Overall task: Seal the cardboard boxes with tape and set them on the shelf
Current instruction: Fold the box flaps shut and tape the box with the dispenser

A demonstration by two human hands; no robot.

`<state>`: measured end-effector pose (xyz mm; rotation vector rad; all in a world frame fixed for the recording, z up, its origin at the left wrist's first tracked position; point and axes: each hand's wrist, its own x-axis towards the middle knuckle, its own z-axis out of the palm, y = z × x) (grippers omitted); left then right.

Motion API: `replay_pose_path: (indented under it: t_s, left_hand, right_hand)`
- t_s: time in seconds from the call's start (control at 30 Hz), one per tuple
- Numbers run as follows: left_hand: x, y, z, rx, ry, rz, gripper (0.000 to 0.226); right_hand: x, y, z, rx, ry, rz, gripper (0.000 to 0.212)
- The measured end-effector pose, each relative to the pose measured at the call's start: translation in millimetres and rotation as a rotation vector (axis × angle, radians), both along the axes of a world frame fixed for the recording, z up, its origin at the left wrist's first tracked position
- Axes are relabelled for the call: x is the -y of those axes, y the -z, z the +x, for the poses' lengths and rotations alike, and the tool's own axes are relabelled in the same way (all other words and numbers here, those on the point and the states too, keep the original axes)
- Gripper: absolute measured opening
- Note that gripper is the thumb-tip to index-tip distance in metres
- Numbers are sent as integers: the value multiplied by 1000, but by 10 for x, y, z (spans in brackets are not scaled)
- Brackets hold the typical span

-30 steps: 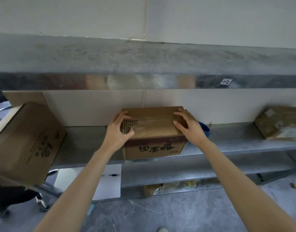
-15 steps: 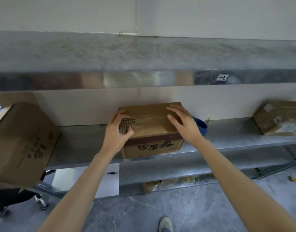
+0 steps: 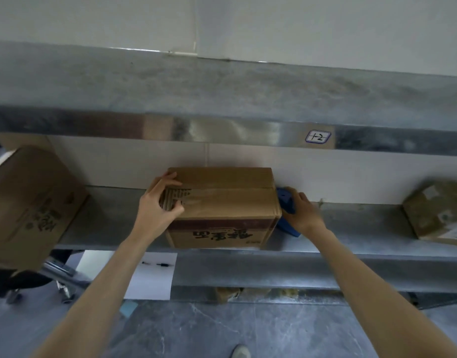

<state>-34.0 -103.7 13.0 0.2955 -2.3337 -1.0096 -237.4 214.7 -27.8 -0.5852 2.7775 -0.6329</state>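
Presently the cardboard box sits at the shelf's front edge, long axis along it, left-hand grip curled over its left top corner; the blue tape dispenser lies just beside its right end, right-hand grip closed round it.

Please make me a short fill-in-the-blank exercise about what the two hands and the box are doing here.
1. The cardboard box stands on a metal ____.
2. The left hand grips the box's ____ end.
3. The right hand holds a ____ tool beside the box.
Missing words: shelf; left; blue.
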Motion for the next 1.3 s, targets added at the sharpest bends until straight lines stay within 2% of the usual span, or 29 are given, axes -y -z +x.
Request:
replay_pose_path:
  t_s: [0.2,0.37,0.83,0.93,1.03,1.2,1.3]
  left_hand:
    - [-79,-16,-31,20,-71,11,40]
    - [-126,-9,-40,20,-99,34,39]
    - [-96,-41,-14,50,-64,50,40]
    - [-91,-32,-22,38,-58,65,41]
    - [-84,2,-35,23,-61,80,40]
    - [-83,49,-44,-12,-52,97,38]
    - [-69,45,-35,-4,-29,99,37]
  right_hand:
    - [-71,76,-148,12,-59,29,69]
    - [-79,165,-206,55,-151,167,77]
    - [-50,46,-429,255,-146,94,86]
    - [-55,43,-423,218,-120,56,85]
    - [-88,-2,-345,159,-41,-13,75]
    - [-138,-397,-165,-85,40,-125,64]
    - [-169,-703,-44,-215,44,-106,61]
